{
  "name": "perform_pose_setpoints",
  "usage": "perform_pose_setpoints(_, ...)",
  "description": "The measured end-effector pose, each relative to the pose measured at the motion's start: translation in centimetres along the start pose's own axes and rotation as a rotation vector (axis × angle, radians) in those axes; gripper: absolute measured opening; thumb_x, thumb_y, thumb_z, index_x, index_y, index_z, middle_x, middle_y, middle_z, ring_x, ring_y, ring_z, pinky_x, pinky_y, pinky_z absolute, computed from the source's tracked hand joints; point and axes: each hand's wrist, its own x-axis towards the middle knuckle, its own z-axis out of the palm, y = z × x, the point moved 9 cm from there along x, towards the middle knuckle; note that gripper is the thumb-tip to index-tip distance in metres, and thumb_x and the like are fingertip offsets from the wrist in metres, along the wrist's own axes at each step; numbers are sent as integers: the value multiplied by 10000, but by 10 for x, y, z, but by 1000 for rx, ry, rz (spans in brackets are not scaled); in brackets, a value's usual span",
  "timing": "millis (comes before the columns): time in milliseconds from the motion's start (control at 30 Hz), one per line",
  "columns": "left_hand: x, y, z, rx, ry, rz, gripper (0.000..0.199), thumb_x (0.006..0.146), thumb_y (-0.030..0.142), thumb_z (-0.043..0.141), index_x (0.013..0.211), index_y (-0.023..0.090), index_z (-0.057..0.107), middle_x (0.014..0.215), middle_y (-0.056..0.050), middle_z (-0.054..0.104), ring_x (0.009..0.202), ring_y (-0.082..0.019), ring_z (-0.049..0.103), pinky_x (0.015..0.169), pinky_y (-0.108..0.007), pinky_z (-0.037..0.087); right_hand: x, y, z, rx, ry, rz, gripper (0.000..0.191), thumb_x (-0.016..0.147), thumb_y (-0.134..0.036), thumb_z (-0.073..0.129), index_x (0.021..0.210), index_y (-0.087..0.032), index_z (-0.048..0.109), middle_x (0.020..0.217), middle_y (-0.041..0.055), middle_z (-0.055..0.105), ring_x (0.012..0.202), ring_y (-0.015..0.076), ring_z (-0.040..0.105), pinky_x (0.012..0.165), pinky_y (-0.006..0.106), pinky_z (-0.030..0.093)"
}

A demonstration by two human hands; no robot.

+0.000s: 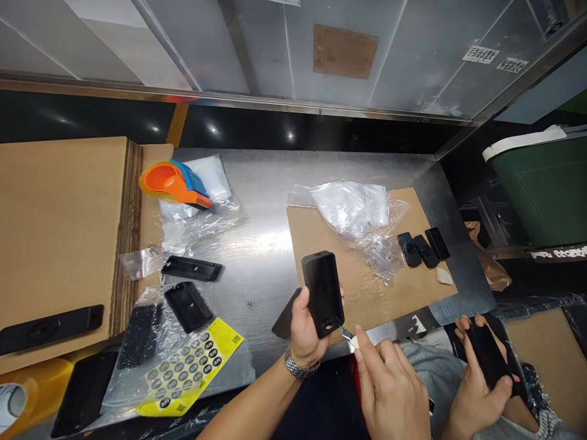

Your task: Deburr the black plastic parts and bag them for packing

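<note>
My left hand [308, 333], with a watch at its wrist, is closed around a black rectangular case [322, 290] held upright above the table's front edge. My right hand [389, 382] pinches a small knife [351, 339] with a pale handle, its blade tip at the case's lower end, by a small opening. Behind the case lies a brown cardboard sheet [321, 235] bearing clear plastic bags [353, 208]. A dark flat piece [287, 316] rests on the metal table just left of my left hand.
At right, another person's hands [481, 391] hold a black piece. Several small black parts [426, 250] lie on the cardboard. To the left are an orange-blue tape dispenser [174, 183], black cases [188, 305], a yellow sticker sheet [192, 370] and stacked cardboard [64, 232].
</note>
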Motion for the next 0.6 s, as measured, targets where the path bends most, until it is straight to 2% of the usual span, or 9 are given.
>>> perform_pose_setpoints(300, -3, 1, -3, -4, 26, -10, 409, 750, 468, 465, 753, 107, 656, 701, -74, 625, 597, -136, 538, 567, -245, 442, -1, -2, -3, -5, 13, -3, 350, 841, -353, 441, 1179, -348, 533, 601, 39, 534, 564, 203, 562, 440, 298, 445)
perform_pose_setpoints(400, -3, 1, -4, -13, 30, -14, 401, 753, 460, 468, 746, 104, 652, 695, -74, 626, 600, -138, 543, 575, -245, 444, 2, -4, -7, 64, 43, -31, 336, 844, -331, 431, 1156, -387, 542, 610, 37, 555, 613, 219, 599, 518, 336, 490)
perform_pose_setpoints(500, -3, 0, -6, -36, 45, -31, 381, 760, 446, 474, 762, 105, 645, 695, -73, 634, 615, -140, 558, 589, -243, 450, 8, -7, -14, 157, 88, -45, 319, 837, -307, 445, 1112, -419, 562, 775, 50, 625, 829, 271, 620, 642, 402, 520)
perform_pose_setpoints(600, -3, -2, -9, -57, 91, -73, 337, 767, 422, 484, 771, 117, 630, 687, -65, 637, 621, -138, 572, 604, -242, 458, 16, -8, -17, 152, 66, -24, 319, 839, -297, 443, 1113, -416, 557, 1027, 41, 621, 1015, 295, 561, 714, 438, 523)
